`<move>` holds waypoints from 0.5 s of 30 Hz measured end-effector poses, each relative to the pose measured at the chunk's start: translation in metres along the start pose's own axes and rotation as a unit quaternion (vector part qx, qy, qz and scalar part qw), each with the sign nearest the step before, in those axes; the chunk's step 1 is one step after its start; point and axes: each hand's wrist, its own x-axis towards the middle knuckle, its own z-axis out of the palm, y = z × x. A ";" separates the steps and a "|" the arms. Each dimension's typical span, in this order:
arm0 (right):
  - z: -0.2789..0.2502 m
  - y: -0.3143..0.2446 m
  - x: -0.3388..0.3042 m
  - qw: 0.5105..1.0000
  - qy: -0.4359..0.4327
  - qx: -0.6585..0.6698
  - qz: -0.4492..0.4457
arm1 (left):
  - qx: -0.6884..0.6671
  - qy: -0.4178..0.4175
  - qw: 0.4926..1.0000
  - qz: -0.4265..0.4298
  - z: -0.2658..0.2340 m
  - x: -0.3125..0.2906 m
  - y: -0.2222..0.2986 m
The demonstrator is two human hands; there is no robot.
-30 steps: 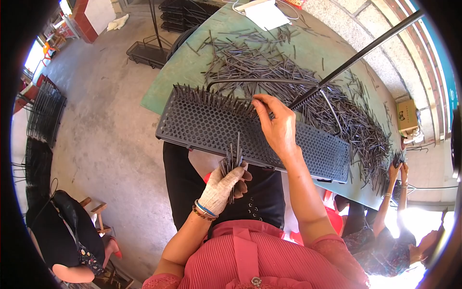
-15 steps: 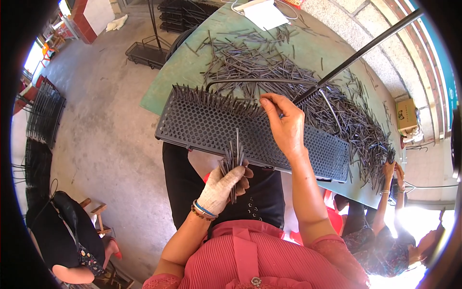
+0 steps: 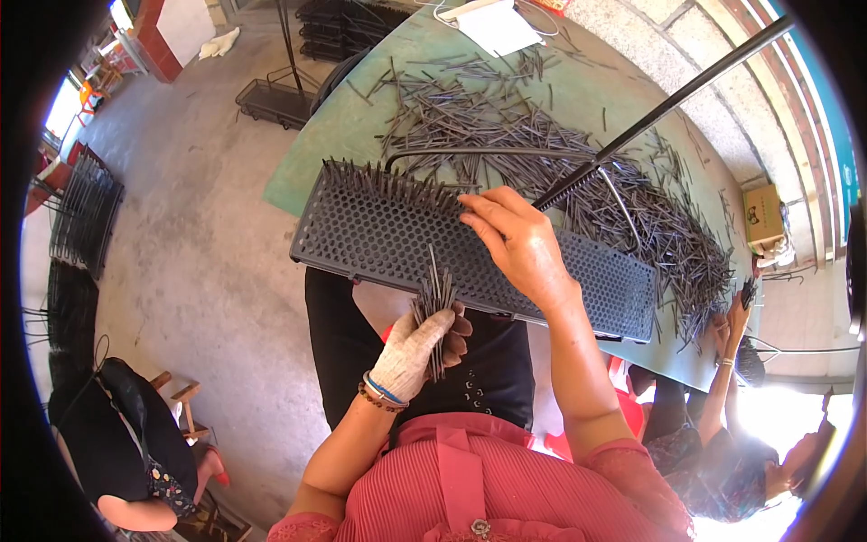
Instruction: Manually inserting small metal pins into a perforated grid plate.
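Observation:
A long black perforated tray (image 3: pixel 397 230) lies tilted across my lap and against the table edge, covered in rows of small round holes. Thin dark sticks (image 3: pixel 379 181) stand upright in the holes along its far left side. My left hand (image 3: pixel 408 354), in a pale work glove, is closed round a bundle of similar sticks (image 3: pixel 436 303) just off the tray's near edge; one pokes up above the others. Bare, my right hand (image 3: pixel 519 244) reaches over the tray, its thumb and fingertips closed on a stick at the right end of the standing row.
Loose sticks (image 3: pixel 506 135) are heaped over the green table (image 3: pixel 312 172). A black pole (image 3: pixel 686 95) slants across the right side, joined to a bent frame. A white mask (image 3: pixel 495 27) lies at the back. Another person's hand (image 3: pixel 739 316) holds sticks at the far right.
My right hand has moved left and slightly down along the standing row, its fingers now reaching left. My left hand stays nearly still with its bundle. The other person's hands have shifted.

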 end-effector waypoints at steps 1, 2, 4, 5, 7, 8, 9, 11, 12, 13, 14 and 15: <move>0.001 -0.002 0.001 1.000 -0.001 0.001 0.000 | -0.002 -0.001 1.000 0.001 -0.001 0.001 -0.001; 0.001 -0.003 0.002 1.000 -0.006 -0.010 -0.008 | -0.004 -0.004 1.000 0.002 -0.001 0.001 -0.001; -0.002 -0.007 0.005 1.000 -0.012 -0.020 -0.017 | -0.002 -0.003 1.000 0.001 -0.002 0.001 0.000; -0.005 -0.008 0.008 1.000 0.008 -0.020 -0.013 | 0.001 -0.002 1.000 0.002 -0.002 0.001 0.000; -0.016 -0.013 0.016 0.999 0.023 -0.042 0.015 | -0.008 -0.008 1.000 0.006 -0.002 0.002 0.001; -0.017 -0.011 0.017 0.999 0.023 -0.042 0.015 | -0.014 -0.016 1.000 0.009 -0.001 0.002 0.002; -0.017 -0.008 0.018 0.999 0.010 -0.029 0.017 | -0.015 -0.016 1.000 0.009 0.000 0.002 0.003; -0.011 0.000 0.016 0.999 0.005 0.001 0.040 | -0.033 -0.002 0.999 -0.003 0.005 0.000 0.005; -0.007 0.005 0.014 0.999 0.005 -0.001 0.039 | -0.034 -0.004 0.999 -0.003 0.004 0.001 0.005; -0.003 0.010 0.011 0.998 0.037 -0.003 0.048 | -0.034 -0.008 0.999 -0.002 0.002 0.002 0.005; 0.000 0.013 0.009 0.996 0.068 -0.005 0.057 | -0.036 -0.011 0.999 -0.001 0.000 0.002 0.003; 0.001 0.015 0.007 0.993 0.072 0.001 0.091 | -0.037 -0.012 0.999 -0.001 -0.001 0.002 0.002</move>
